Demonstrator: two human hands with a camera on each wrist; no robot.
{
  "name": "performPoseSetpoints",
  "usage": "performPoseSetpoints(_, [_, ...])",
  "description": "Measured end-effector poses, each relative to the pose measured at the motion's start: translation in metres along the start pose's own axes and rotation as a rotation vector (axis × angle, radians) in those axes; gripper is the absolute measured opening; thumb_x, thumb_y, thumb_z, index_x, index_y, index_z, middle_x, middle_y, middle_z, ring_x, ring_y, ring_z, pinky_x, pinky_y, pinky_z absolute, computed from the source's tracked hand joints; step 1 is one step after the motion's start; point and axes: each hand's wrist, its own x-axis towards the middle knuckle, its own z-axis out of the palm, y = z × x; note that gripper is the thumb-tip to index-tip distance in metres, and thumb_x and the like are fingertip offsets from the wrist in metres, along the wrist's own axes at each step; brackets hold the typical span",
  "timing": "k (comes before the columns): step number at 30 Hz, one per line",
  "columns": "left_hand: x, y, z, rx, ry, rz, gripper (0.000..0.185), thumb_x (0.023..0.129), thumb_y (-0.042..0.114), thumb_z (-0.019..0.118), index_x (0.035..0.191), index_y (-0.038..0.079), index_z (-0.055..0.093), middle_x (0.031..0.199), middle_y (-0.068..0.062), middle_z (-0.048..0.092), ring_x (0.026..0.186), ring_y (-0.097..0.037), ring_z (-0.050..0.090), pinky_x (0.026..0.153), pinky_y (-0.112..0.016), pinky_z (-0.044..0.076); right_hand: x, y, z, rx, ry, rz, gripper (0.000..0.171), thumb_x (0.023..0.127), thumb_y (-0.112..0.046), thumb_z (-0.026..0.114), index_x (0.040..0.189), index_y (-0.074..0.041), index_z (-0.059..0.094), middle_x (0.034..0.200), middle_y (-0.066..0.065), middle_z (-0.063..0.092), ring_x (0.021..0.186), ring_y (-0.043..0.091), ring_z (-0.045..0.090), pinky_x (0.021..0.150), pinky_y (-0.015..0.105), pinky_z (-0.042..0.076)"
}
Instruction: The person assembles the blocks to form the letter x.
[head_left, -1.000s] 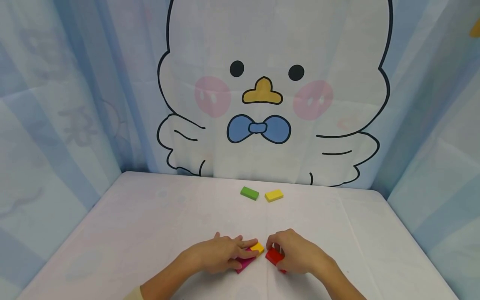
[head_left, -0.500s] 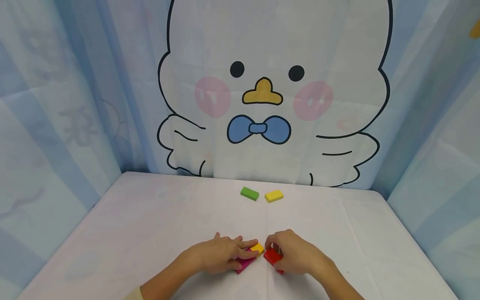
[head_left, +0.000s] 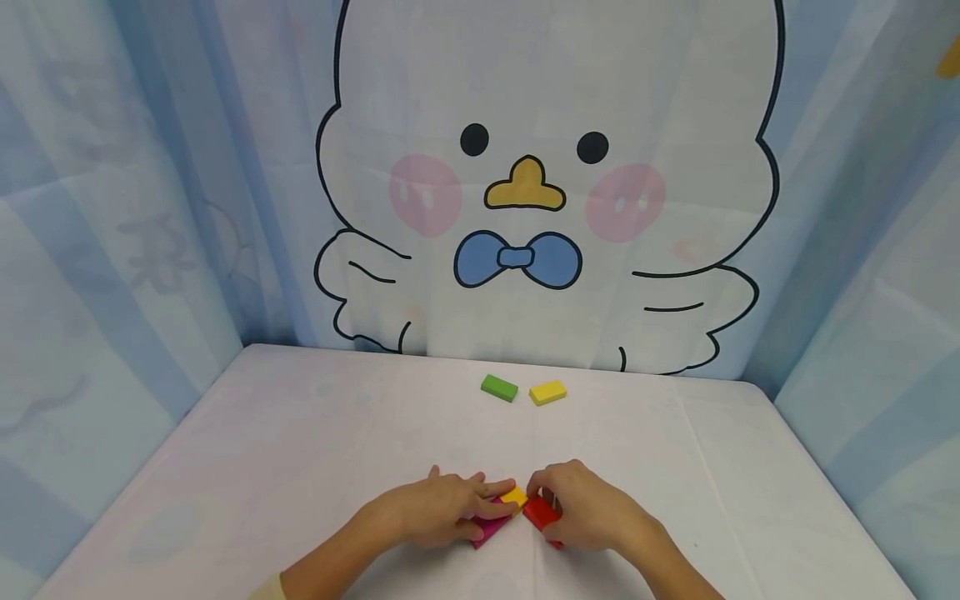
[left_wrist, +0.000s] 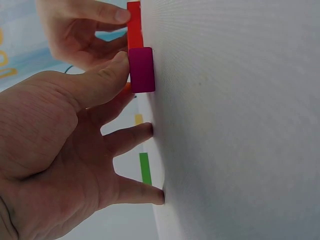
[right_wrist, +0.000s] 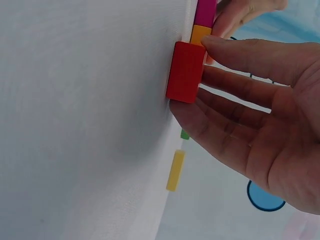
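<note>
Pinching the red block (head_left: 542, 513) between thumb and fingers, the right hand (head_left: 592, 508) sits close to the near edge of the tabletop (head_left: 300, 450), a little right of its middle. In the right wrist view the thumb lies across the top of that block (right_wrist: 186, 71) and the other fingers (right_wrist: 235, 130) curl under its far side, so the hand is closed round it. The block rests flat on the cloth, its long axis slanting from the hand inward and away toward the orange block (head_left: 514, 497). That orange block lies directly to the left of the red one's leading end, just beside it; whether the two touch cannot be told from the head view, though the right wrist view shows the orange end (right_wrist: 200, 35) right against the red one.

From the other side, the left hand (head_left: 442, 510) presses down on the magenta block (head_left: 489, 527) with its thumb (left_wrist: 107, 75), the remaining fingers spread straight with their tips on the cloth. The magenta block touches the orange one, and its long axis slants inward to mirror the red. The right hand is the nearer to the red block, the left to the magenta.

Well apart, near the far edge, a green block (head_left: 498, 387) and a yellow block (head_left: 547, 392) lie just beside each other
</note>
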Motion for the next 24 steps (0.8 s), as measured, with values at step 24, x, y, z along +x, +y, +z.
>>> performPoseSetpoints(24, [0.0004,-0.0017,0.0008,0.015,0.001,0.008,0.056,0.099,0.03,0.07,0.149,0.047,0.053,0.162,0.022,0.041,0.151,-0.026,0.045,0.11,-0.08,0.033,0.002,0.0009,0.003,0.048,0.021,-0.019,0.035,0.08,-0.011,0.09,0.11,-0.01,0.073,0.088,-0.002,0.063,0.087,0.019,0.055,0.078,0.035,0.059])
